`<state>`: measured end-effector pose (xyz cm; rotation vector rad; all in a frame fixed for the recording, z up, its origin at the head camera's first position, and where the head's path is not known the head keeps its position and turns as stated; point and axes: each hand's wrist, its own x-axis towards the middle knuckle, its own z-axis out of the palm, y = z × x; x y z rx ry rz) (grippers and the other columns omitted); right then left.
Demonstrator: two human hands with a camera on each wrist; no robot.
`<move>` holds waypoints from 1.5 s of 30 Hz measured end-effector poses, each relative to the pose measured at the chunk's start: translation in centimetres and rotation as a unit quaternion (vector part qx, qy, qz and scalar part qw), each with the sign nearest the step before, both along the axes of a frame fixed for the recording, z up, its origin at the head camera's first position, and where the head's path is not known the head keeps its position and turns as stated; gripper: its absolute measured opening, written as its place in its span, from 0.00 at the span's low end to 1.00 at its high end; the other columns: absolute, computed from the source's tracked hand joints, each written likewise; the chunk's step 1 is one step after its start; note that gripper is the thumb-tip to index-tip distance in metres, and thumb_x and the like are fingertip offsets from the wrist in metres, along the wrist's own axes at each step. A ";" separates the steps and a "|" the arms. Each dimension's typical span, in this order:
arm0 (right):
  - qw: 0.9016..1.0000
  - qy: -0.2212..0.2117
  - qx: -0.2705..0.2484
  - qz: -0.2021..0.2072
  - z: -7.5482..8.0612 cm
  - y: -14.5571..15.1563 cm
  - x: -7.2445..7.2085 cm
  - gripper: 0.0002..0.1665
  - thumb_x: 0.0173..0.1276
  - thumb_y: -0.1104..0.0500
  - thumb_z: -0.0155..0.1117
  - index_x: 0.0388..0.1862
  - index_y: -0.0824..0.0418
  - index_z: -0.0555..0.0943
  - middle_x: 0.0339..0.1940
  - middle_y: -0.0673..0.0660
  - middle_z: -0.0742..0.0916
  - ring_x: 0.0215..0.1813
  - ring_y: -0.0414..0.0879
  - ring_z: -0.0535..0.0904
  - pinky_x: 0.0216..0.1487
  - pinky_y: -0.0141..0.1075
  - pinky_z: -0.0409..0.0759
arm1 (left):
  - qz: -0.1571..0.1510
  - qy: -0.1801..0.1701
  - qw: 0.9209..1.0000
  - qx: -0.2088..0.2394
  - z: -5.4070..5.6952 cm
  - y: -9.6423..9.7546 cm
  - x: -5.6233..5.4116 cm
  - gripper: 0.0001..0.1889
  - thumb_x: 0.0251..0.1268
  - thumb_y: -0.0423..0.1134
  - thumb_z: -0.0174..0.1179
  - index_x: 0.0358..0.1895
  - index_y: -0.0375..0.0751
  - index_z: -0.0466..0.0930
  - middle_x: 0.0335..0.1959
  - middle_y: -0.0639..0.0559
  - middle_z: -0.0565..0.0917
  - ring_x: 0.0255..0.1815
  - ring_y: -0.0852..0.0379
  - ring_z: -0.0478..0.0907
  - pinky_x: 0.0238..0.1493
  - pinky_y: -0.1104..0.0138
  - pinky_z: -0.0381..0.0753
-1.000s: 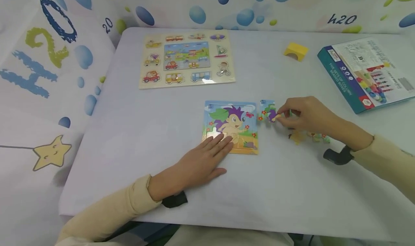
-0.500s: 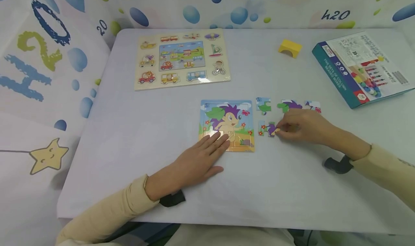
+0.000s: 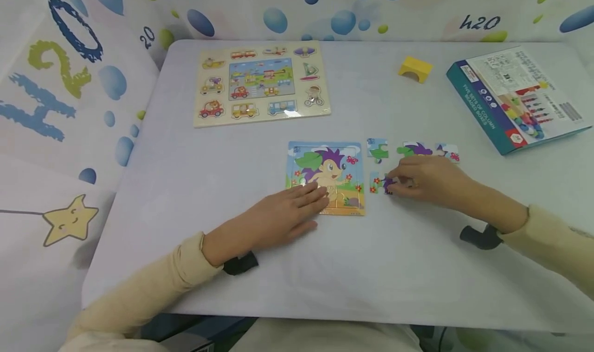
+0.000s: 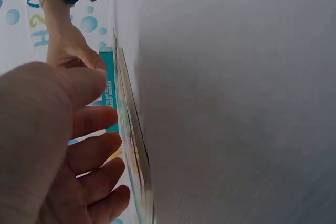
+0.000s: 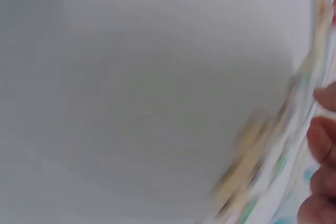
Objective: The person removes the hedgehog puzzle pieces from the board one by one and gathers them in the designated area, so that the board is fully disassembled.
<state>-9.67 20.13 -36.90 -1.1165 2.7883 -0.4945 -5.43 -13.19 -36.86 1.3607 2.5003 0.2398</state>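
My left hand (image 3: 274,220) lies with straight fingers over the lower left of a square hedgehog puzzle board (image 3: 320,158). The board's lower left corner is hidden beneath it. To the right of the board, the thumb and index finger of my right hand (image 3: 429,182) pinch a purple puzzle piece (image 3: 387,189), largely covered by the fingertips. A flowered puzzle piece (image 3: 373,185) sits against its left side. Just above lies a leaf puzzle piece (image 3: 377,150). In the right wrist view, my right fingers (image 5: 321,142) appear at the edge, beside blurred puzzle pieces (image 5: 247,161).
Beyond the right hand lie a purple-spiked puzzle piece (image 3: 416,148) and another piece (image 3: 447,151). A wooden vehicle puzzle (image 3: 209,97) is at the back left. A yellow arch block (image 3: 415,68) and a teal-edged box (image 3: 520,99) occupy the back right.
The right hand has come nearer the body with the purple and flowered pieces, then its fingertips slid left over the purple piece. The left hand has shifted slightly away from the body.
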 end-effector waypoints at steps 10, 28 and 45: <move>0.995 -0.054 0.082 -0.002 0.3 -6.3 1.0 0.27 0.62 0.40 0.68 0.52 0.57 0.86 0.17 0.44 0.73 0.23 0.37 0.66 0.22 0.30 0.59 | -0.006 -0.054 0.998 0.019 -0.4 -0.5 -1.4 0.26 0.77 0.46 0.48 0.73 0.40 0.64 0.75 0.46 0.64 0.77 0.48 0.55 0.73 0.57 0.60; 0.986 -0.148 0.053 -0.058 0.4 -6.8 0.6 0.26 0.56 0.45 0.75 0.47 0.60 0.85 0.22 0.43 0.81 0.28 0.39 0.73 0.30 0.32 0.72 | -0.004 -0.056 0.998 0.016 -0.2 -0.1 -1.4 0.26 0.77 0.43 0.49 0.73 0.40 0.63 0.75 0.46 0.64 0.78 0.49 0.55 0.75 0.59 0.56; 0.972 -0.220 0.013 -0.079 0.0 -6.7 -0.2 0.24 0.54 0.47 0.77 0.42 0.60 0.80 0.23 0.48 0.77 0.28 0.41 0.70 0.29 0.33 0.68 | -0.004 -0.060 0.998 0.026 -0.5 -0.3 -1.3 0.27 0.76 0.42 0.51 0.74 0.40 0.62 0.75 0.46 0.62 0.78 0.49 0.54 0.76 0.58 0.54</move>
